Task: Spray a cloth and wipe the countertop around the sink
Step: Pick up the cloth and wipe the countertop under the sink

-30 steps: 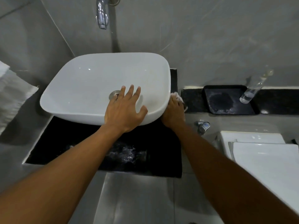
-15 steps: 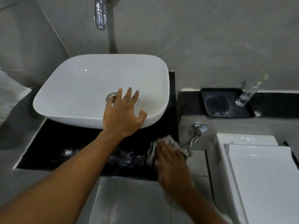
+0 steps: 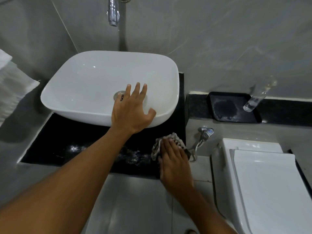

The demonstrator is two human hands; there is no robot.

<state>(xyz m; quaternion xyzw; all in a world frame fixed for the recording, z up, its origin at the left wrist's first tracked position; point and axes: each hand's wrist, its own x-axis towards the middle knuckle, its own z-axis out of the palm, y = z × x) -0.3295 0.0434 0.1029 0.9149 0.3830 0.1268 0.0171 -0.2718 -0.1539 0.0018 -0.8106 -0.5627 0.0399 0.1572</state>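
Right hand (image 3: pixel 174 157) presses cloth (image 3: pixel 168 142) flat on worktop (image 3: pixel 67 141) front-right corner; unwiped strip runs left under the sink (image 3: pixel 84 92), where left hand (image 3: pixel 131 112) rests open, empty.

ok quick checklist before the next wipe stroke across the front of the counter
1. Cloth under the right hand, palm pressed flat on it: ok.
2. Cloth touching the black countertop at its front right corner: ok.
3. Left hand braced on the sink front rim, off the wiping path: ok.
4. Path leftward free of objects: ok, only whitish smears lie there.
5. Cloth damp enough: cannot tell.
6. Small tap beside the cloth, risk of snagging: ok, a leftward stroke moves away from it.
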